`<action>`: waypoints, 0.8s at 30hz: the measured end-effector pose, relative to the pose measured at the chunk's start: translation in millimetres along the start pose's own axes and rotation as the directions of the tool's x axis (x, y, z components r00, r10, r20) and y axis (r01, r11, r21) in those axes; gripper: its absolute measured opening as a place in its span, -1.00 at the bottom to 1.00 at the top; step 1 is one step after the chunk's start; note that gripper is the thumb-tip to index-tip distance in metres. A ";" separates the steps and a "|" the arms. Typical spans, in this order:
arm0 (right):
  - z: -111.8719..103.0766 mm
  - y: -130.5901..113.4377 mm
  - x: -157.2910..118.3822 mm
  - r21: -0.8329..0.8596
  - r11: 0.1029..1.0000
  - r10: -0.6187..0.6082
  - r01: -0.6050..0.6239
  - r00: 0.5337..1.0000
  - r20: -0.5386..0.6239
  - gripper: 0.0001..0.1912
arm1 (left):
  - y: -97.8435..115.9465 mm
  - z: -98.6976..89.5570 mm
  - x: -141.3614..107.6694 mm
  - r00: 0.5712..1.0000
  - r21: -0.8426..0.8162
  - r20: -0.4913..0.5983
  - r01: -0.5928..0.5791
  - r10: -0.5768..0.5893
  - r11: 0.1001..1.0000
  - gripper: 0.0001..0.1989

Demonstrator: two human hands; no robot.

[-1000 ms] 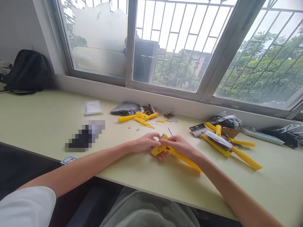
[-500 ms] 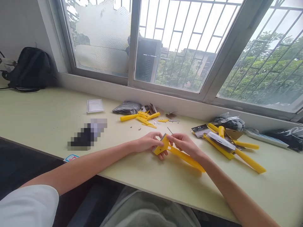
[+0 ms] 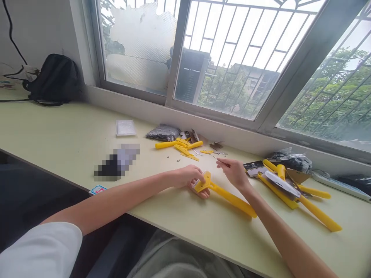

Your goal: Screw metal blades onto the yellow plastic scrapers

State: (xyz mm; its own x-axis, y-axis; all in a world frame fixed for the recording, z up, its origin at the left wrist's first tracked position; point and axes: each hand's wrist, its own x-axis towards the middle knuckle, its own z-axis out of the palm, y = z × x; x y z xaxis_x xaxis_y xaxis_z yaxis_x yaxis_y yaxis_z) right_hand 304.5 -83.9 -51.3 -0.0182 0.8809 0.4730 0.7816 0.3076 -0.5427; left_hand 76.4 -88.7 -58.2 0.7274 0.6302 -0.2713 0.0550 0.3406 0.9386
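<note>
While left hand (image 3: 189,178) grips yellow scraper (image 3: 232,199), right hand (image 3: 234,172) holds thin metal tool (image 3: 213,156)

As two bare forearms reach across a pale green tabletop (image 3: 72,135), the left hand's fingers wrap the scraper's head near the middle of the near edge, thumb pressed on its yellow face. The handle slants toward the right and the near edge; whether its end touches the surface cannot be told. The right hand, apart from the scraper, pinches the slender tool, its tip aimed toward the far edge. Small metal pieces (image 3: 178,160) lie beyond the left hand, short of a cluster of yellow parts (image 3: 182,147) and a dark plastic-wrapped bundle (image 3: 163,132) near the far edge. Toward the right edge, yellow-handled tools (image 3: 319,212) are heaped beside a black card (image 3: 254,168). A flat whitish case (image 3: 125,127) sits farther left, and a black backpack (image 3: 55,79) rests toward the far left corner.
</note>
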 end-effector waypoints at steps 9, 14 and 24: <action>57.3 -40.5 30.6 0.002 0.999 -0.050 0.051 0.996 -0.080 -0.64 | 3.1 1.9 2.5 0.995 -0.066 -0.020 0.093 -0.095 0.993 -0.88; 53.2 -16.7 37.4 0.020 1.000 0.018 -0.016 0.990 -0.138 -0.61 | 2.1 2.6 2.0 0.994 -0.082 0.029 0.111 -0.109 0.990 -0.84; 63.0 -14.0 40.1 0.019 0.997 -0.072 0.073 0.997 -0.041 -0.64 | 0.0 3.0 4.1 0.995 -0.074 0.008 0.101 -0.101 0.992 -0.89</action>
State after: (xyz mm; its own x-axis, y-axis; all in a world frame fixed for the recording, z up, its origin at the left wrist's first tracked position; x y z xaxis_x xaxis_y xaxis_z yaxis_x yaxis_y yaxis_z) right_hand 253.5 -30.2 -68.5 -0.0490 0.8411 0.5386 0.7665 0.3775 -0.5197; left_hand 81.5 -88.3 -58.7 0.7235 0.5872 -0.3629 0.0778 0.4531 0.8881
